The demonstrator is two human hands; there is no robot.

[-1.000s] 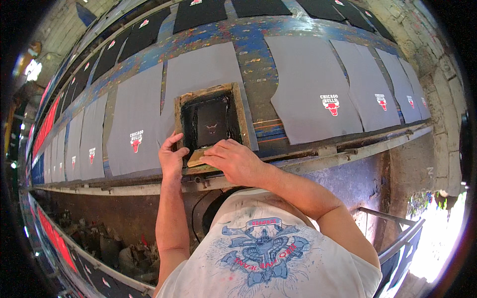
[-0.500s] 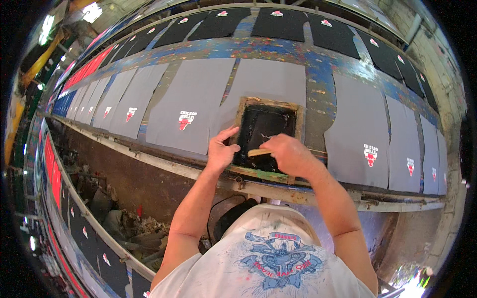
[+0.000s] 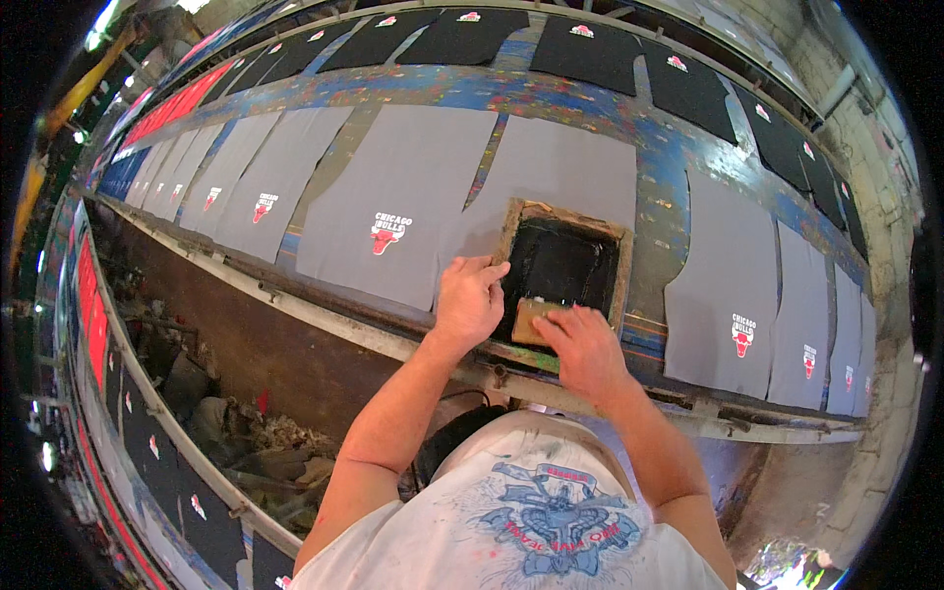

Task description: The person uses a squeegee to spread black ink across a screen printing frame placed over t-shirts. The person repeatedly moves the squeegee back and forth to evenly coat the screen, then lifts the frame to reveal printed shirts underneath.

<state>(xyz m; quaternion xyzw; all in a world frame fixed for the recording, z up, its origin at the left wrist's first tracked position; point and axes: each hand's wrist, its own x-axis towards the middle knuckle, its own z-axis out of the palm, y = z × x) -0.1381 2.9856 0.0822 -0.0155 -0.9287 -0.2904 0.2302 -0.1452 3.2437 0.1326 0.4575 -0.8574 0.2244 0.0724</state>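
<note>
A wooden screen printing frame (image 3: 625, 264) with dark mesh lies on a grey fabric panel (image 3: 565, 162) near the table's front edge. My left hand (image 3: 470, 300) grips the frame's left rail, with its fingertips and thumb at the wood. Inside the frame, my right hand (image 3: 585, 344) is closed around a tan squeegee (image 3: 529, 323), which stands tilted at the near end of the mesh. Its lower edge is hard to make out. To the left lies another grey panel (image 3: 393, 177) with a white and red print; a similarly printed panel (image 3: 728, 265) lies on the right.
The long table (image 3: 649, 192) is spattered with paint. Several black printed panels (image 3: 585, 54) line its far side. A rail (image 3: 324, 307) runs along the front edge. At lower left, rubbish (image 3: 261, 433) lies below, beside a second table with printed panels (image 3: 162, 457).
My right hand has pulled the squeegee toward me to the near end of the frame, where its broad face now shows. The view has shifted, and my left hand stays at the frame's left rail.
</note>
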